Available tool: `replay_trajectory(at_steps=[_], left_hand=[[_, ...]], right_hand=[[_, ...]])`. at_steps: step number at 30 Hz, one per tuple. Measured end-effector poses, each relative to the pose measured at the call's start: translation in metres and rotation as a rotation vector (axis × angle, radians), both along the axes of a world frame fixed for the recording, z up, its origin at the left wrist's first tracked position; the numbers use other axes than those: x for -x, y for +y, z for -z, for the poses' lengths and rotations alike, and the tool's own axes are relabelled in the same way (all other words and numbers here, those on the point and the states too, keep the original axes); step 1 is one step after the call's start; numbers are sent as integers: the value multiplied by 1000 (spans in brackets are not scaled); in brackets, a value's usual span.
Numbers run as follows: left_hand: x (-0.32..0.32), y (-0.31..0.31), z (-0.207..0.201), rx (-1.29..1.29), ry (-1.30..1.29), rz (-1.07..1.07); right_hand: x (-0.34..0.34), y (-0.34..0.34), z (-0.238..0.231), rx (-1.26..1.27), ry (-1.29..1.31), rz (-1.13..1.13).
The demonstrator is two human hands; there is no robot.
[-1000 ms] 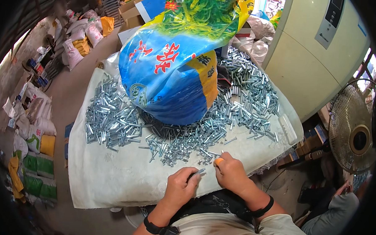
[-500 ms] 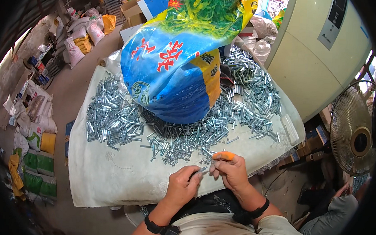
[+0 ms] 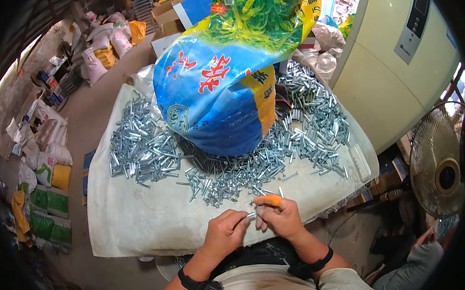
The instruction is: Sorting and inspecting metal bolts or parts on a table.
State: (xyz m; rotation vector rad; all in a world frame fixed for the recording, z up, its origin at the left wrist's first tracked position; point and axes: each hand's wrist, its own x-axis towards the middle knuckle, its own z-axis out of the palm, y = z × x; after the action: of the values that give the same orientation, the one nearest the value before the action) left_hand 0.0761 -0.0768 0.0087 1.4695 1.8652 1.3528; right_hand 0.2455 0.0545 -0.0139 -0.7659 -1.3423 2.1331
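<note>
While sacks [image 3: 93, 61] and green bundles [image 3: 61, 205] sat along the floor at far left, the work was all on the pale sheet [image 3: 130, 223] over the table. Left heap [image 3: 144, 149]: long silvery metal pieces, loose, jumbled, no visible order. Left hand [image 3: 226, 230] was at the near edge, thumb and fingers pinching a slim metal piece [image 3: 251, 215], which lay between the two hands above the sheet, its far end by the right fingertips. Above that, mid-sheet, the middle heap [image 3: 223, 188] held smaller, shorter bits; the big blue, green and yellow bag [image 3: 213, 108] rose behind it, contents hidden. Right hand [image 3: 281, 217], orange cover [image 3: 269, 199] on one finger, was curled close at the piece's other end; couldn't tell whether it gripped that end or just touched it. Another silvery pin [image 3: 281, 191] poked up beside its knuckles, held or lying unclear. One loose bolt [image 3: 290, 176] lay apart from the heaps. Right heap [image 3: 318, 130]: lots more metal pieces, near a white plastic strip [image 3: 359, 162]. Fan [image 3: 445, 172] and a co-worker's grey sleeve [image 3: 414, 267] at far right.

Progress, as judged: one piece in hand, apparently mid-handling; the small bits and long pieces on the sheet suggested plenty left. Which heap, if any, counted as done couldn't be told.
</note>
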Motion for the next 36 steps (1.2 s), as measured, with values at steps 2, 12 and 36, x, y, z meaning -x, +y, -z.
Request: replay_trajectory(at_steps=[2, 12, 36], left_hand=[[0, -2, 0, 5, 10, -3], [-2, -3, -8, -36, 108, 24], [-5, 6, 0, -27, -63, -149]], right_hand=[[0, 0, 1, 28, -5, -6], [4, -5, 5, -54, -115, 37], [14, -16, -6, -543, 24, -19]])
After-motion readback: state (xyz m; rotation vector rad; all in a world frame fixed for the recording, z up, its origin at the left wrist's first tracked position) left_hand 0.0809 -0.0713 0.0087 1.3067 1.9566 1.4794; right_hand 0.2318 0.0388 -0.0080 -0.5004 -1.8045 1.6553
